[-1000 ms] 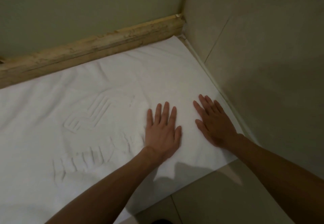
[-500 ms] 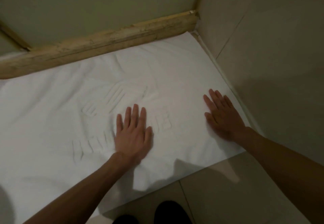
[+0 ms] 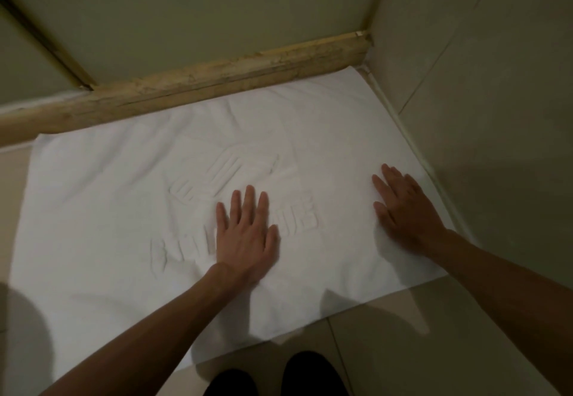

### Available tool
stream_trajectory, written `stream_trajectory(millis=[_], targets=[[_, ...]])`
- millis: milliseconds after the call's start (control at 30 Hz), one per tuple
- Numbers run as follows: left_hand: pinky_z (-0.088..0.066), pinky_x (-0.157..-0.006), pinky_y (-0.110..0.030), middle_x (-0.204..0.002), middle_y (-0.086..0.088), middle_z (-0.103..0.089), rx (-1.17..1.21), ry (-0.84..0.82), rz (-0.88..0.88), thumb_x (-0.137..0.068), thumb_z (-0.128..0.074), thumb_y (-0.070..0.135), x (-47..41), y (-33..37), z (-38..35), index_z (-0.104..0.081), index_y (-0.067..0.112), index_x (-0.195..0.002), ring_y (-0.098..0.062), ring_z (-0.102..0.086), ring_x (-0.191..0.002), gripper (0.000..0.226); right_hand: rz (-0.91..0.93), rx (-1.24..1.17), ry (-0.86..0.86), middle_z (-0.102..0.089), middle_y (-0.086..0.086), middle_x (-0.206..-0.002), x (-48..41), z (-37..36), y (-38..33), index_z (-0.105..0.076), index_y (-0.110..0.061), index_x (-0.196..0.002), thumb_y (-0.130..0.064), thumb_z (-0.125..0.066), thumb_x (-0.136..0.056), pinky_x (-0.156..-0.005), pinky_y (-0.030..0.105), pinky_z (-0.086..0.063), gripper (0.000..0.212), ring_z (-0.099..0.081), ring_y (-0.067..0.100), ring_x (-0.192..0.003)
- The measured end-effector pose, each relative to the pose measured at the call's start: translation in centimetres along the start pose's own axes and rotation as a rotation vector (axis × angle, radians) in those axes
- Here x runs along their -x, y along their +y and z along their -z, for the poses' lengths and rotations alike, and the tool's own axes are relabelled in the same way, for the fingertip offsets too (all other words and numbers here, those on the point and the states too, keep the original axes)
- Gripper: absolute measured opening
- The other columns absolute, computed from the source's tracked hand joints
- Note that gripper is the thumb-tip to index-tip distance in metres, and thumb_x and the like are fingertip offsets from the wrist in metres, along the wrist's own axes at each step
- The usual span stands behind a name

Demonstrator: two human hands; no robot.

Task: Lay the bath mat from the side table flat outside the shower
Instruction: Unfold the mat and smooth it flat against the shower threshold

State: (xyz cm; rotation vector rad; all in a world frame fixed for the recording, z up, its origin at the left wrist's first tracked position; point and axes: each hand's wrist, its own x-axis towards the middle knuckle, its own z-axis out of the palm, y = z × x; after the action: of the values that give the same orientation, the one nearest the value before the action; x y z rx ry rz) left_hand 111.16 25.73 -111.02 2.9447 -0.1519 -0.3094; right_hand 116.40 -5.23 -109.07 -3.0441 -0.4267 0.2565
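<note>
Now my left hand (image 3: 245, 237) has slid leftward, both palms open and flat, right hand (image 3: 406, 212) near the edge, smoothing the nearly flat bath mat (image 3: 102, 197)

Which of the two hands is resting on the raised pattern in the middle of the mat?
The left hand: it lies flat over the embossed lettering at the centre of the white bath mat. The right hand presses plain fabric near the mat's right edge.

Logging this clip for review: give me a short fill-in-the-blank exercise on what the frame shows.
1. Both hands lie palm-____ on the white terry bath mat.
2. The mat's far edge runs along a worn ____ threshold.
3. The right hand rests near the mat's ____ edge.
4. The left hand partly covers the mat's raised ____.

Missing words: down; wooden; right; lettering
</note>
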Motion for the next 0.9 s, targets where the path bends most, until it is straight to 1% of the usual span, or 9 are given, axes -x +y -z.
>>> stream_trajectory(millis=[67, 100, 133, 200, 300, 433, 500, 667, 900], targets=[[0.011, -0.115, -0.054, -0.155, -0.007, 0.026, 0.019, 0.012, 0.008, -0.093, -0.006, 0.052, 0.0, 0.2, 0.0, 0.018, 0.022, -0.149, -0.027, 0.027, -0.141, 0.067, 0.088, -0.008, 0.079, -0.04, 0.032, -0.14, -0.5, 0.6, -1.8, -0.048, 0.005, -0.133, -0.03, -0.035, -0.092, -0.108, 0.055, -0.032, 0.056, -0.042, 0.046, -0.129], [0.01, -0.115, -0.055, -0.155, -0.007, 0.027, 0.022, 0.017, 0.007, -0.094, -0.006, 0.052, 0.0, 0.3, -0.1, 0.019, 0.023, -0.148, -0.027, 0.028, -0.141, 0.067, 0.134, -0.008, 0.085, -0.038, 0.031, -0.142, -0.7, 0.7, -3.2, -0.046, 0.004, -0.135, -0.028, -0.039, -0.093, -0.11, 0.053, -0.029, 0.053, -0.04, 0.045, -0.131], [0.01, -0.115, -0.055, -0.155, -0.007, 0.027, 0.02, 0.018, 0.003, -0.094, -0.006, 0.053, 0.1, 0.3, -0.2, 0.019, 0.023, -0.148, -0.027, 0.028, -0.141, 0.067, 0.176, -0.024, 0.061, -0.033, 0.028, -0.147, -1.0, 0.7, -4.9, -0.04, 0.001, -0.139, -0.029, -0.041, -0.094, -0.114, 0.05, -0.022, 0.054, -0.034, 0.042, -0.136], [0.011, -0.114, -0.055, -0.155, -0.008, 0.027, 0.007, 0.011, 0.007, -0.094, -0.006, 0.053, 0.3, 0.2, -0.3, 0.02, 0.022, -0.148, -0.027, 0.029, -0.14, 0.067, 0.263, -0.058, 0.015, -0.021, 0.022, -0.154, -1.6, 0.4, -8.5, -0.028, -0.004, -0.146, -0.031, -0.039, -0.096, -0.118, 0.044, -0.009, 0.058, -0.02, 0.035, -0.143], [0.012, -0.114, -0.054, -0.155, -0.008, 0.027, -0.034, -0.005, 0.041, -0.093, -0.003, 0.054, 0.5, -0.2, -0.3, 0.021, 0.022, -0.148, -0.027, 0.03, -0.14, 0.067, 0.354, -0.023, 0.008, -0.017, 0.019, -0.156, -2.1, -0.5, -13.4, -0.022, -0.007, -0.148, -0.034, -0.035, -0.098, -0.119, 0.045, -0.01, 0.059, -0.014, 0.031, -0.145], [0.013, -0.114, -0.053, -0.155, -0.008, 0.026, -0.061, -0.008, 0.069, -0.094, -0.004, 0.053, 0.7, -0.7, -0.1, 0.019, 0.023, -0.148, -0.028, 0.028, -0.14, 0.066, 0.37, 0.074, -0.044, -0.002, 0.015, -0.159, -2.2, -1.8, -16.2, -0.01, -0.009, -0.151, -0.039, -0.02, -0.101, -0.119, 0.044, 0.002, 0.059, 0.001, 0.028, -0.147], [0.013, -0.114, -0.053, -0.155, -0.008, 0.025, -0.057, -0.007, 0.071, -0.095, -0.006, 0.052, 0.9, -1.0, 0.0, 0.018, 0.023, -0.148, -0.028, 0.028, -0.14, 0.065, 0.358, 0.11, -0.067, 0.003, 0.012, -0.159, -2.2, -2.3, -16.3, -0.006, -0.011, -0.151, -0.042, -0.014, -0.1, -0.119, 0.044, 0.003, 0.06, 0.005, 0.027, -0.147], [0.012, -0.115, -0.053, -0.156, -0.007, 0.024, -0.023, 0.008, 0.089, -0.094, -0.005, 0.051, 1.9, -2.7, 0.1, 0.016, 0.026, -0.149, -0.025, 0.028, -0.141, 0.064, 0.359, 0.122, -0.079, -0.002, 0.011, -0.16, -2.3, -2.4, -16.0, -0.009, -0.012, -0.151, -0.043, -0.009, -0.097, -0.119, 0.045, -0.004, 0.062, 0.002, 0.026, -0.147], [0.012, -0.116, -0.047, -0.158, -0.006, 0.016, -0.006, 0.036, 0.161, -0.093, -0.007, 0.051, 4.9, -8.9, 0.4, 0.008, 0.026, -0.151, -0.022, 0.022, -0.143, 0.065, 0.355, 0.142, -0.086, 0.002, 0.01, -0.16, -2.4, -2.3, -16.0, -0.007, -0.014, -0.151, -0.044, -0.004, -0.094, -0.119, 0.039, 0.002, 0.065, 0.004, 0.024, -0.147]])
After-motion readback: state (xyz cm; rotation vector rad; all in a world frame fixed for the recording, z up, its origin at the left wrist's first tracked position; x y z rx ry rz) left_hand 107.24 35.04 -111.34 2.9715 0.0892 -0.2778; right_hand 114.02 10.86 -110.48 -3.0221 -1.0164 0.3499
